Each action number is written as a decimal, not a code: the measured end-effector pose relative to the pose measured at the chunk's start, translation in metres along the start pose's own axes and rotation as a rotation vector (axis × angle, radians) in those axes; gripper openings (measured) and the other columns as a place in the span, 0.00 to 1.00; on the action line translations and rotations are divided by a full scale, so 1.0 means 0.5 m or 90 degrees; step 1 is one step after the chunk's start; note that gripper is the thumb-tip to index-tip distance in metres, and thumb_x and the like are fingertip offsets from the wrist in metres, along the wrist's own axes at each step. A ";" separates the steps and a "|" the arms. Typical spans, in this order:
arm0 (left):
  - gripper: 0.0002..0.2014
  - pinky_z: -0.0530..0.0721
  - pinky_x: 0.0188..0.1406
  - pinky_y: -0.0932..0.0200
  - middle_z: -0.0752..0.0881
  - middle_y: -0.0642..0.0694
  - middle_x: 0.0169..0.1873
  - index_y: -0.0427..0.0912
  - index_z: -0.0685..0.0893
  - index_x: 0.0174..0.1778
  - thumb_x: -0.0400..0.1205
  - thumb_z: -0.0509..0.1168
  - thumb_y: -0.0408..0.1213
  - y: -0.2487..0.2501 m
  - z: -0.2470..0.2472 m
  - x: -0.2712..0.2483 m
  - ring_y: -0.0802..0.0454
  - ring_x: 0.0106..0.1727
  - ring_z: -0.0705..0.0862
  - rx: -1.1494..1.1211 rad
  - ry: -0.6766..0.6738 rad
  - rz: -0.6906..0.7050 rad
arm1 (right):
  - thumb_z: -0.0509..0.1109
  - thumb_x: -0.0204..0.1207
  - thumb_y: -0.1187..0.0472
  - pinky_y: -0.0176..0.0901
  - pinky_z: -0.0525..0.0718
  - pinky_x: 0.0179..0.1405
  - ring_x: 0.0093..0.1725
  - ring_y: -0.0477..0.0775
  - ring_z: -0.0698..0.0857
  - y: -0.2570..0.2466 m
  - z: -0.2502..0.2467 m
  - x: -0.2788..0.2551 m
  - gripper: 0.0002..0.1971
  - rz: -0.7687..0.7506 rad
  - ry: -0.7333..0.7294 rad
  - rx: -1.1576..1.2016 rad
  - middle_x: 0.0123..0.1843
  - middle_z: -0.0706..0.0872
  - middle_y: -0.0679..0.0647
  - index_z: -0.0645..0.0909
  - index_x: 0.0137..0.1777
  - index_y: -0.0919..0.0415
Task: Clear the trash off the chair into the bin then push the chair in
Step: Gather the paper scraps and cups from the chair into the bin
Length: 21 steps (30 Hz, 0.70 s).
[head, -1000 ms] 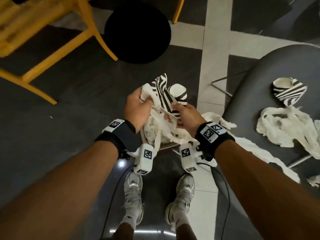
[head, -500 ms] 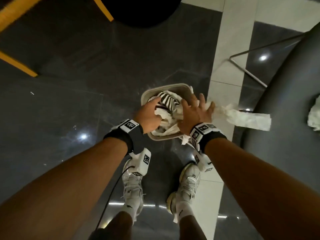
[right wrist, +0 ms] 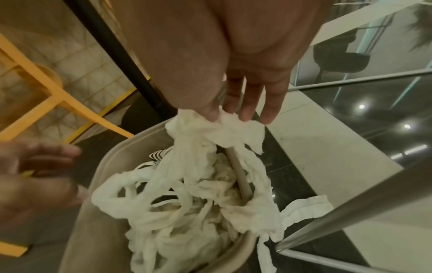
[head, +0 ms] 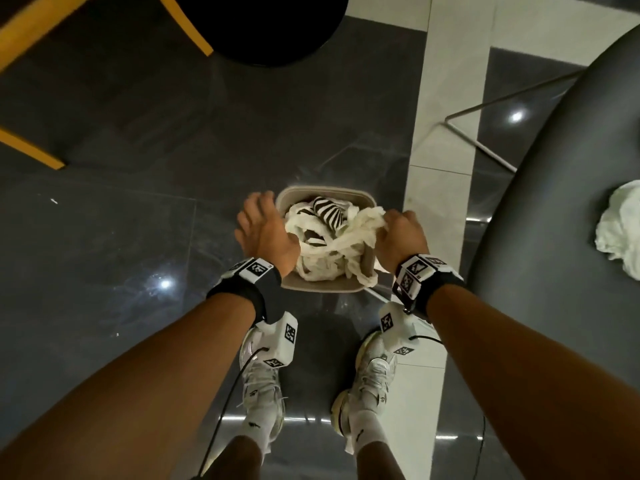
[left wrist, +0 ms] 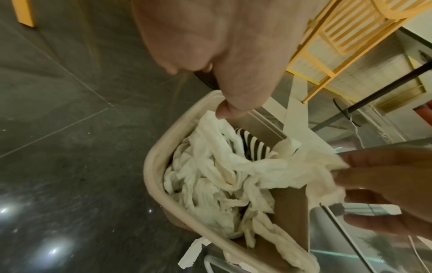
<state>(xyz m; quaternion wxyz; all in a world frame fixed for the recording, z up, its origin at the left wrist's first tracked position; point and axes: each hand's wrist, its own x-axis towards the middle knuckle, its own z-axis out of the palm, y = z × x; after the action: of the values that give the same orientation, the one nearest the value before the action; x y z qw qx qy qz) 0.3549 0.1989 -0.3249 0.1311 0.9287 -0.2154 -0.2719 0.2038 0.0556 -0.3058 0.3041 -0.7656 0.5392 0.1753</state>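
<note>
A beige bin [head: 323, 289] stands on the floor between my hands, filled with white tissue strips [head: 329, 252] and a black-and-white striped cup [head: 328, 211]. My left hand [head: 258, 216] hovers over the bin's left rim with loose fingers and holds nothing. At the right rim my right hand [head: 391, 221] pinches a bunch of tissue [right wrist: 210, 127] between thumb and fingers, the strip hanging into the bin [right wrist: 112, 158]. The dark grey chair [head: 554, 209] is at the right, with a crumpled white tissue [head: 620, 230] lying on its seat.
The chair's metal leg frame [head: 478, 143] stands just right of the bin. Yellow chair legs [head: 31, 147] and a black round base [head: 263, 26] lie ahead at the left. A tissue end [left wrist: 191, 253] hangs outside the bin's near corner. My shoes [head: 263, 375] are behind the bin.
The bundle went from my hands down into the bin. My left hand has let go and drawn to the left rim. My right hand has gathered the trailing strip over the bin.
</note>
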 end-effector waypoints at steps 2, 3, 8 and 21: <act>0.44 0.73 0.75 0.37 0.63 0.38 0.84 0.42 0.58 0.86 0.75 0.74 0.29 -0.012 0.008 0.004 0.35 0.81 0.69 -0.090 -0.032 -0.090 | 0.61 0.86 0.61 0.44 0.78 0.59 0.62 0.62 0.83 -0.013 -0.002 -0.007 0.16 -0.011 0.038 0.133 0.68 0.81 0.61 0.77 0.72 0.61; 0.43 0.74 0.76 0.38 0.65 0.36 0.84 0.41 0.56 0.87 0.79 0.72 0.30 -0.020 0.014 0.008 0.35 0.81 0.71 -0.144 -0.075 -0.134 | 0.60 0.86 0.60 0.43 0.78 0.55 0.58 0.59 0.84 -0.022 0.001 -0.011 0.16 -0.029 0.041 0.177 0.65 0.83 0.58 0.76 0.71 0.59; 0.18 0.83 0.67 0.39 0.85 0.33 0.65 0.36 0.77 0.68 0.82 0.64 0.26 -0.049 0.028 0.003 0.32 0.66 0.84 -0.201 -0.180 -0.146 | 0.61 0.86 0.60 0.49 0.83 0.53 0.50 0.56 0.84 -0.091 0.075 -0.039 0.09 -0.159 -0.052 0.172 0.51 0.85 0.55 0.76 0.63 0.58; 0.16 0.85 0.51 0.46 0.87 0.35 0.56 0.39 0.72 0.65 0.83 0.64 0.28 -0.079 -0.018 -0.001 0.35 0.57 0.87 -0.184 -0.107 -0.123 | 0.76 0.71 0.54 0.64 0.73 0.77 0.77 0.61 0.72 -0.068 0.058 -0.080 0.31 -0.315 0.041 -0.074 0.79 0.72 0.54 0.72 0.74 0.50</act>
<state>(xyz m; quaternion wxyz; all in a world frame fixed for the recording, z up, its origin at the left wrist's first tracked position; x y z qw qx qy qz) 0.3725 0.2347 -0.3314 0.2177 0.8905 -0.0940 -0.3883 0.2229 0.1114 -0.2944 0.2757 -0.8957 0.3337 0.1017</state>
